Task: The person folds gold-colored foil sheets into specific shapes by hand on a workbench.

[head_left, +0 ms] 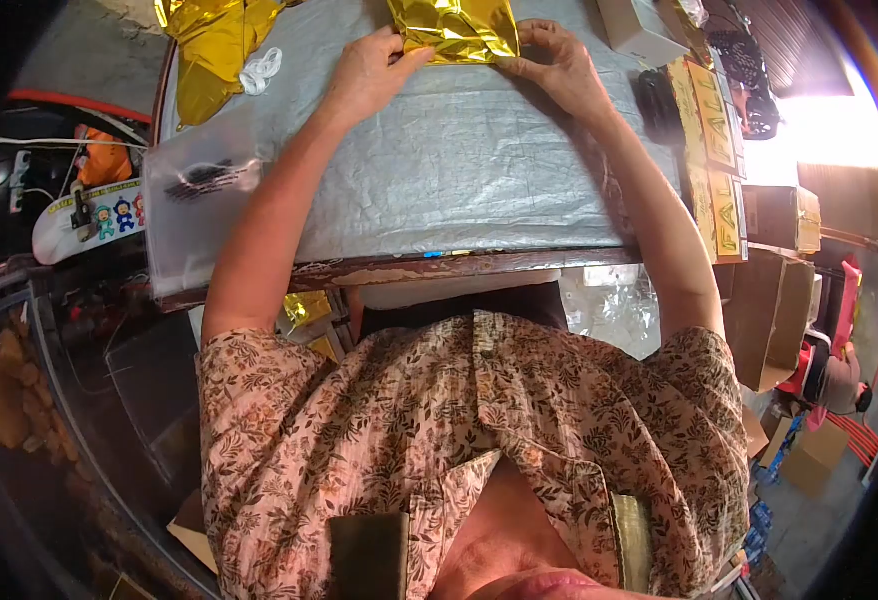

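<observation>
The left hand (369, 72) pinches the near left corner of the gold foil (454, 28), and the right hand (559, 65) pinches the near right corner. The foil looks thin, light, crinkly and slippery, and it could tear, so the edges look best to hold. It lies flat at 12 o'clock on the table (459, 180), with its long side running from 9 to 3 o'clock.

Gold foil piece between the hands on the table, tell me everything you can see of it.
The gold foil piece is shiny, crinkled metallic film, apparently folded into a rough flat rectangle. It lies on the grey table cover at the far side, its top cut off by the frame. The left hand grips its lower left corner, the right hand its lower right.
</observation>
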Demonstrator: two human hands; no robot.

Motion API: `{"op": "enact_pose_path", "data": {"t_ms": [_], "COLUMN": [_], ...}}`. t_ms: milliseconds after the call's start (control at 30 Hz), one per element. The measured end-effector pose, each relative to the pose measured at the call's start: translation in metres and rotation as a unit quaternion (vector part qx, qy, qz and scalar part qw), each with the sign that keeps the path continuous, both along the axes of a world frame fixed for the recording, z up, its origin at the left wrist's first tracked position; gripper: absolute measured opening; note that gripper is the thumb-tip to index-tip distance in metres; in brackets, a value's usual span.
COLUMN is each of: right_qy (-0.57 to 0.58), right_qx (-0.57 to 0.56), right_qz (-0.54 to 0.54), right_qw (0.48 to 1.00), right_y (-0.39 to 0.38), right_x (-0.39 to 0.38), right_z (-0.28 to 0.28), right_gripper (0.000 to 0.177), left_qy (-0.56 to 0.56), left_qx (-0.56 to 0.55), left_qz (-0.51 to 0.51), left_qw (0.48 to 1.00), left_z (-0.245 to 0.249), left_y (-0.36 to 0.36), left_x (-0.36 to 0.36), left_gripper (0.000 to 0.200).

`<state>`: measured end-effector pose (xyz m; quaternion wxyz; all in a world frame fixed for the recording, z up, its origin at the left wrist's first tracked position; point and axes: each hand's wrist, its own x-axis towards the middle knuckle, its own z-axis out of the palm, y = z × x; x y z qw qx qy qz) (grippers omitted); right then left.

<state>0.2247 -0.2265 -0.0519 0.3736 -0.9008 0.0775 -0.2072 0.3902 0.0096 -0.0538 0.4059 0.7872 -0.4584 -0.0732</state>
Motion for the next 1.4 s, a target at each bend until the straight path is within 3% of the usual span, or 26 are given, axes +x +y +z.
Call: {"op": "enact_pose_path", "data": {"t_ms": [67, 133, 267, 333, 433, 533, 633, 833, 1033, 1267, 1400], "right_qy": [-0.008, -0.025, 0.005, 0.027, 0.032, 0.045, 0.034, 0.061, 0.028, 0.014, 0.032], "right_qx": [0.004, -0.084, -0.032, 0.015, 0.043, 0.055, 0.037, 0.003, 0.042, 0.009, -0.028], "right_qz": [0.008, -0.022, -0.047, -0.066, -0.086, -0.090, -0.097, -0.101, -0.117, -0.132, -0.156], "right_qw": [1.000, 0.996, 0.998, 0.997, 0.995, 0.993, 0.994, 0.993, 0.992, 0.991, 0.987], "right_y": [-0.003, -0.006, -0.003, -0.003, 0.006, 0.003, 0.011, 0.025, 0.038, 0.048, 0.050], "right_x": [0.001, 0.002, 0.004, 0.007, 0.008, 0.010, 0.004, -0.014, -0.032, -0.043, -0.042], "right_z": [-0.005, -0.012, -0.013, -0.016, -0.011, -0.017, -0.007, 0.003, 0.001, -0.004, -0.005], "right_gripper": [0.031, 0.026, 0.025, 0.023, 0.022, 0.022, 0.020, 0.020, 0.020, 0.021, 0.020], "left_qy": [-0.002, -0.014, 0.011, 0.050, 0.004, -0.055, -0.093, -0.119, -0.126, -0.099, -0.086], "left_qx": [-0.005, 0.054, 0.072, -0.092, -0.099, -0.045, -0.080, -0.019, 0.026, 0.019, -0.041], "left_qz": [-0.005, 0.013, 0.012, -0.003, 0.051, 0.044, 0.061, 0.039, 0.042, 0.045, 0.089], "left_qw": [1.000, 0.998, 0.997, 0.994, 0.994, 0.997, 0.991, 0.992, 0.991, 0.994, 0.991], "left_z": [0.003, 0.010, 0.006, -0.001, -0.008, -0.004, -0.012, -0.006, 0.001, 0.005, -0.003], "left_y": [0.000, -0.001, 0.001, 0.002, 0.007, 0.008, 0.005, 0.019, 0.031, 0.041, 0.043], "left_x": [-0.001, -0.002, 0.003, 0.002, 0.003, 0.003, 0.002, -0.014, -0.028, -0.040, -0.047], "left_gripper": [0.037, 0.039, 0.037, 0.041, 0.040, 0.033, 0.036, 0.034, 0.034, 0.036, 0.035]}}
